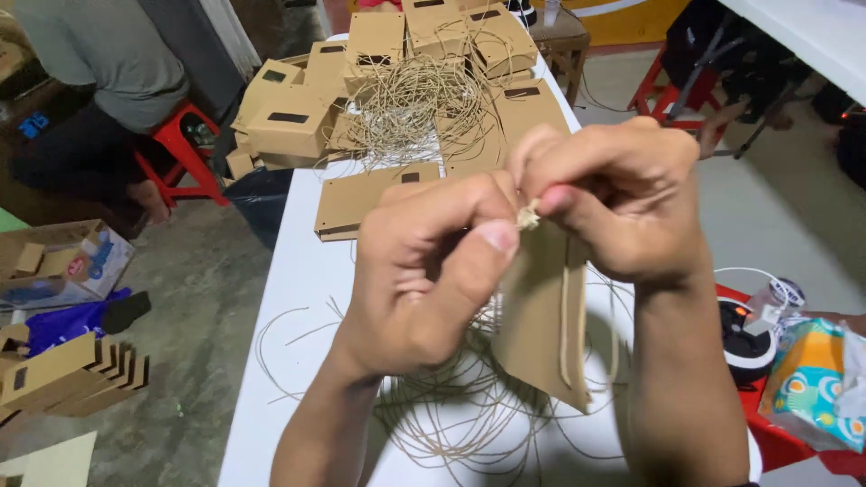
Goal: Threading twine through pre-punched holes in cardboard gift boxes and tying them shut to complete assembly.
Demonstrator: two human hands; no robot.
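Observation:
My left hand (424, 271) and my right hand (622, 194) meet close in front of the camera, both pinching the frayed end of a thin tan paper cord (529, 216). A flat brown paper bag (541, 334) hangs below my fingers, with a loop of cord running down its side. Both hands are held above a white table (293, 280). Under them lies a loose tangle of cut cords (460, 406).
A stack of brown paper bags (298, 113) and another heap of cord (419, 104) fill the table's far end. A person sits on a red stool (185, 149) at the far left. Cardboard pieces (63, 374) lie on the floor at left. A tissue pack (816, 383) sits at right.

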